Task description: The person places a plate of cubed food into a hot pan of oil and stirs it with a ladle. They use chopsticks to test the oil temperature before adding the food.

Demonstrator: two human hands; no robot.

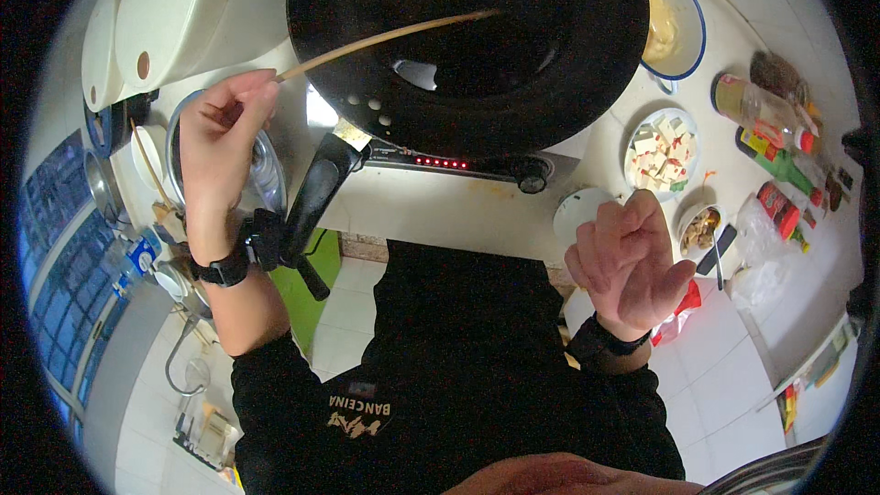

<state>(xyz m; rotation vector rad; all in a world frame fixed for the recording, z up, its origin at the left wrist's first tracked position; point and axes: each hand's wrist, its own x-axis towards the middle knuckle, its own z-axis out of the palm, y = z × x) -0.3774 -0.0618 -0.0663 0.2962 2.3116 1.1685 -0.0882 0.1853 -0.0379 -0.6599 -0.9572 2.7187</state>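
My left hand (223,133) is closed around the end of a long wooden chopstick (390,37); whether it is one stick or a pair pressed together I cannot tell. The chopstick reaches right over a large black wok (477,124), its far tip above the dark middle. A shiny patch (417,74) shows inside the wok. My right hand (631,266) is empty, palm up, fingers loosely curled and thumb apart. Just beyond it sits a plate (631,168) of white cubes with red bits, perhaps tofu. Right of that hand stands a small bowl (686,243) of brown pieces with a spoon.
Under the wok lies a cooker with lit red lights (442,164); the black wok handle (316,188) points toward me. A blue-rimmed bowl (702,41) holds something yellowish. Several bottles (756,110) lie at the right. White boards (174,14) stand far left, near a metal bowl (268,179).
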